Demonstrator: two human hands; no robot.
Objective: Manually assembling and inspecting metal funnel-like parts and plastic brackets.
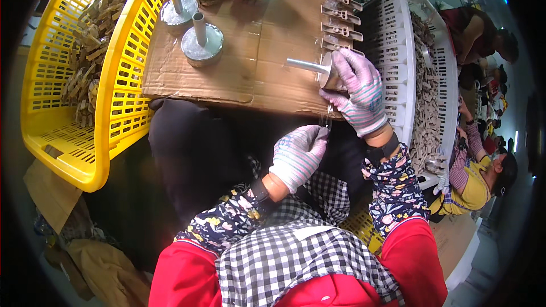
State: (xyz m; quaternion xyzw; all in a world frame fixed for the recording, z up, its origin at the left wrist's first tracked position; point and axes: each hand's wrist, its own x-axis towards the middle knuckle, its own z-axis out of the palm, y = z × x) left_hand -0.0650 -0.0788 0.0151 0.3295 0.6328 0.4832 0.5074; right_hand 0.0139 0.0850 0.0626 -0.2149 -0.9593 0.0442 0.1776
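Note:
In my gloved right hand (358, 88) is a round-based metal piece with a tube handle (307, 65), tilted so the tube points left, at the right front edge of the cardboard. The fingers wrap round its base and hide part of it. Below and to the left, my gloved left hand (298, 153) is closed in a pinch. From its fingertips a thin clear strip (326, 120) runs up toward the right hand; its ends are hard to see. Several similar pieces with upright tubes stand on the cardboard, the nearest being a disc with a tube (203, 42).
The cardboard sheet (256, 74) covers the work surface, with several metal clips (341, 17) along its right edge. A yellow basket (108, 79) of wooden-looking pieces stands left, a white crate (404, 51) of small parts right. Beyond it sit other people (478, 185).

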